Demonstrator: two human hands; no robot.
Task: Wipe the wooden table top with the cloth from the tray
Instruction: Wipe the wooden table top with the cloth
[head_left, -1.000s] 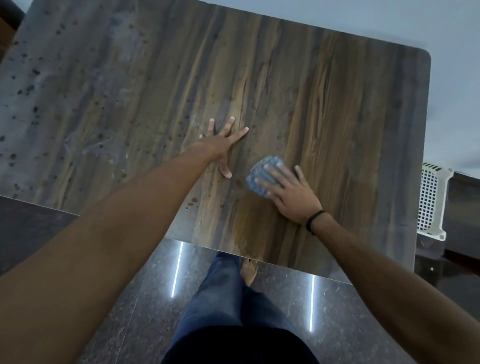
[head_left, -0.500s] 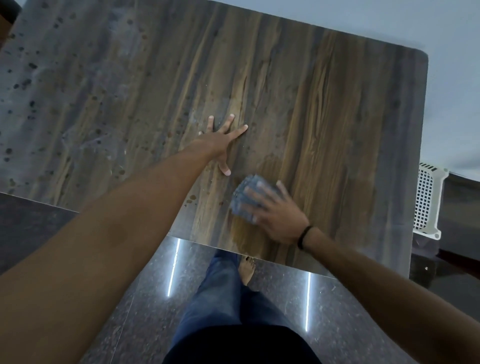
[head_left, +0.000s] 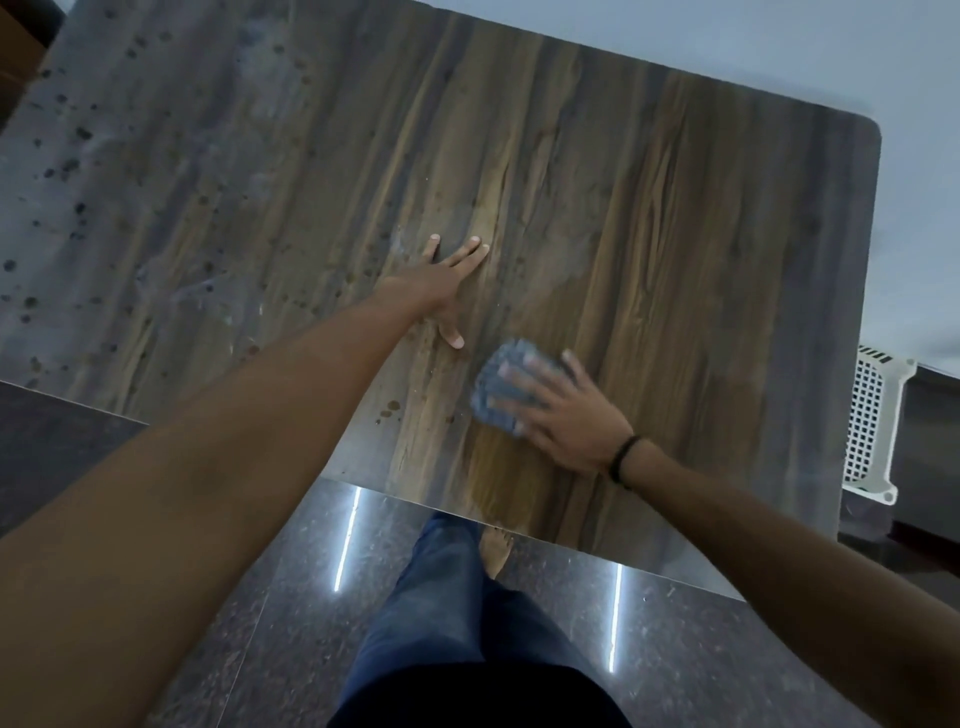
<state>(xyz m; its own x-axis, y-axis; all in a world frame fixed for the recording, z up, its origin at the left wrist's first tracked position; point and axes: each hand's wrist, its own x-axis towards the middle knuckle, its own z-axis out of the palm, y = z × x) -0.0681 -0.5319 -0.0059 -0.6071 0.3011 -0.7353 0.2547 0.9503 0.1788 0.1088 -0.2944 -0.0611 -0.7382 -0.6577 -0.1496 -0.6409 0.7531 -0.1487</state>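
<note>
While bearing down on the blue cloth (head_left: 498, 387) with the right hand (head_left: 566, 421), fingers straight and spread across it rather than curled round, working the wooden table top (head_left: 675, 234) close to its near edge. Flat like that, probably, to spread pressure and drag the whole pad at once. Just beyond the cloth and to its left: left hand (head_left: 441, 291), loose and splayed, holding nothing, planted palm-down, likely as a brace for the lean. Far left of the cloth, plenty of dark spots (head_left: 67, 166) and grey smears, so a good deal left to wipe. Well right of the cloth, off the table top, white slotted tray (head_left: 872, 421). Counting up: one cloth, one tray, one table top, two hands, one black wristband (head_left: 623, 457).
</note>
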